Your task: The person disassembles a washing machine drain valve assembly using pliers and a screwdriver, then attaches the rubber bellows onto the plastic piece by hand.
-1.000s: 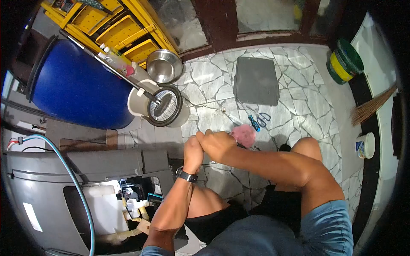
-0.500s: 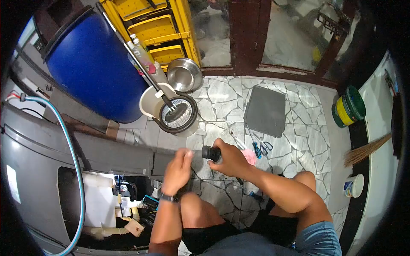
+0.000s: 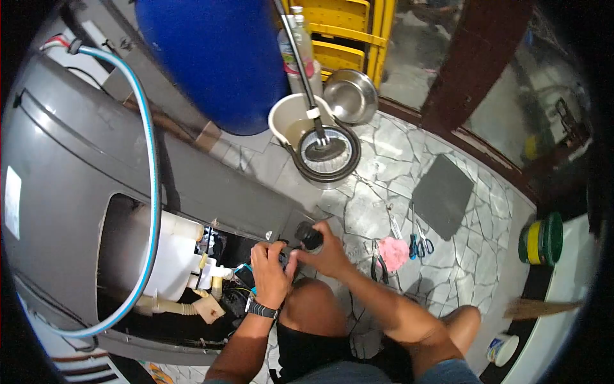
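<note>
Cylinder (image 3: pixel 309 236), black and plastic-looking, pinched in the bare right hand (image 3: pixel 332 253); likely light, stiff, best held round its sides; grip of bare left hand (image 3: pixel 270 276) unreadable!

You are wearing a blue-grey shirt (image 3: pixel 358 376), only a strip of which is showing along the bottom edge. Your right sleeve (image 3: pixel 449 374) is looking a little bluer and is ending short, leaving the forearm (image 3: pixel 393 310) bare. Black shorts (image 3: pixel 313 351) are covering your thighs and stopping above the knee (image 3: pixel 314 310), where the leg is showing uncovered. Around the wrist of your left hand (image 3: pixel 270 276) you are wearing a watch (image 3: pixel 262 310): its band is looking dark, with small pale glints breaking its surface. Your right hand (image 3: pixel 329 253) is showing bare.
</note>
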`<state>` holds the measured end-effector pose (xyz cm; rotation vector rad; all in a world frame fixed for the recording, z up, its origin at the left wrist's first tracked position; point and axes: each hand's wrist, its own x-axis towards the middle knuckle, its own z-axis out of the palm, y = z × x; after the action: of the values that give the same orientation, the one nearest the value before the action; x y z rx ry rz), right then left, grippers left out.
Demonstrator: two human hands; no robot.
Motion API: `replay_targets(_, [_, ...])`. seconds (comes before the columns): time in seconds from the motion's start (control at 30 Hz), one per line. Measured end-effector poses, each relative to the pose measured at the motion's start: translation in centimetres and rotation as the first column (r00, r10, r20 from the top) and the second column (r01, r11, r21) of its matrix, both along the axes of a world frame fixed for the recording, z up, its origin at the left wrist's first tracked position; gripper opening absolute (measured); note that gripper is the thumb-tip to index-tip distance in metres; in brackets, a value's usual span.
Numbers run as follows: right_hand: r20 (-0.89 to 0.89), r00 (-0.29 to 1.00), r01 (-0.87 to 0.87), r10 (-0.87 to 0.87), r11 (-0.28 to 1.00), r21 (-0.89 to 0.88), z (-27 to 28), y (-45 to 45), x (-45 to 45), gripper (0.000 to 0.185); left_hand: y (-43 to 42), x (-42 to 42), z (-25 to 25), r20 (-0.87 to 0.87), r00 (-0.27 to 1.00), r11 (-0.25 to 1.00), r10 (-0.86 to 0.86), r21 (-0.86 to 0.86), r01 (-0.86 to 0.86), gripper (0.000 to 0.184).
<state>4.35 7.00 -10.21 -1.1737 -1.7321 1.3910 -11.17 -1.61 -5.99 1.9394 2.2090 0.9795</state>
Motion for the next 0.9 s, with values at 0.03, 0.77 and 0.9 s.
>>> replay_targets(0.03, [-0.061, 0.998, 0.034, -0.034, 0.999, 0.008, -0.7, -0.4, -0.7, 0.071, 0.1, 0.3, -0.1, -0.039, 0.999, 1.000, -0.001, -0.019, 0.001, 0.045])
replay_targets(0.77, [-0.248, 0.958, -0.140, 0.142, 0.990, 0.026, -1.1, 2.6, 0.2, 0.072, 0.6, 2.2, 0.8, -0.307, 0.935, 0.981, 0.179, -0.013, -0.193, 0.059])
replay_targets(0.9, [-0.250, 0.958, -0.131, 0.143, 0.989, 0.064, -1.0, 2.9, 0.1, 0.073, 0.9, 1.9, 0.5, -0.311, 0.937, 0.978, 0.161, -0.078, -0.194, 0.063])
